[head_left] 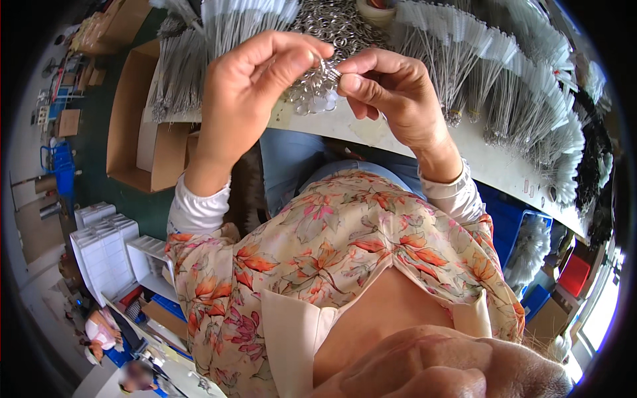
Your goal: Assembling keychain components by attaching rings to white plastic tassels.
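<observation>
My left hand (242,93) and my right hand (398,89) are raised close together over the table's near edge. Between their fingertips is a small cluster of shiny metal rings (324,73), pinched from both sides. My left thumb and forefinger close on its upper left, while my right thumb and forefinger press its right side. Pale, translucent round bits (322,101) show just under the cluster; whether they hang from it or lie on the table I cannot tell. Right behind my fingers lies a heap of metal rings (342,26).
Bundles of thin wire brushes with pale bristles (458,40) crowd the table (375,132) on the right, with more brush bundles (178,73) on the left. A small round tub (375,14) stands behind the rings. An open cardboard box (126,126) sits to the left; white crates (106,249) stand behind it.
</observation>
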Demonstrator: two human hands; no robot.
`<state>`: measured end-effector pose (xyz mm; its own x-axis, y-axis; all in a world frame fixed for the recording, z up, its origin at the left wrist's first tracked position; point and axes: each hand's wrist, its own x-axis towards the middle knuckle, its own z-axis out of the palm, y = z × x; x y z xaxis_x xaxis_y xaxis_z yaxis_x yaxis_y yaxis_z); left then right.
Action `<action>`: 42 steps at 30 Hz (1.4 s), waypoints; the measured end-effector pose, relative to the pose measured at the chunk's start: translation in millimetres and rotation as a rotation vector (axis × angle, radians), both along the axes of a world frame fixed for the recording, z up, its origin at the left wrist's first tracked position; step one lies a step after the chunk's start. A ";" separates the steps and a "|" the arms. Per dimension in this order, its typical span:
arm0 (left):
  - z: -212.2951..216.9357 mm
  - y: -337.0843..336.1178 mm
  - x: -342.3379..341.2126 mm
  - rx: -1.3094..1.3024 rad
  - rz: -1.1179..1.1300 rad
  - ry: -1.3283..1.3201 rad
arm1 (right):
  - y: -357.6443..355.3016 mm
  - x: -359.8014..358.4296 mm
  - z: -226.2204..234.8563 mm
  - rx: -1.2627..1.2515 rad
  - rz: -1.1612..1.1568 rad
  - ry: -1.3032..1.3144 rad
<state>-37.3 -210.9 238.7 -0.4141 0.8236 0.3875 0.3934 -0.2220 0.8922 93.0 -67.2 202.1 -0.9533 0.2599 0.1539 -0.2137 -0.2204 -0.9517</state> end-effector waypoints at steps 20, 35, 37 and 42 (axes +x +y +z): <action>-211.1 -241.8 -27.8 -0.522 0.768 -0.295 | -43.7 -6.1 -90.7 0.214 0.402 -0.498; -446.8 -190.5 -98.0 -0.595 0.882 0.066 | -133.9 -21.8 44.8 -0.439 1.270 0.509; -435.3 -188.5 -84.4 -0.578 1.140 -0.273 | -139.1 -17.4 47.0 -0.405 1.263 0.533; -393.7 -231.9 -59.2 -0.392 1.601 -0.279 | -127.8 -42.6 44.5 -0.212 1.197 0.670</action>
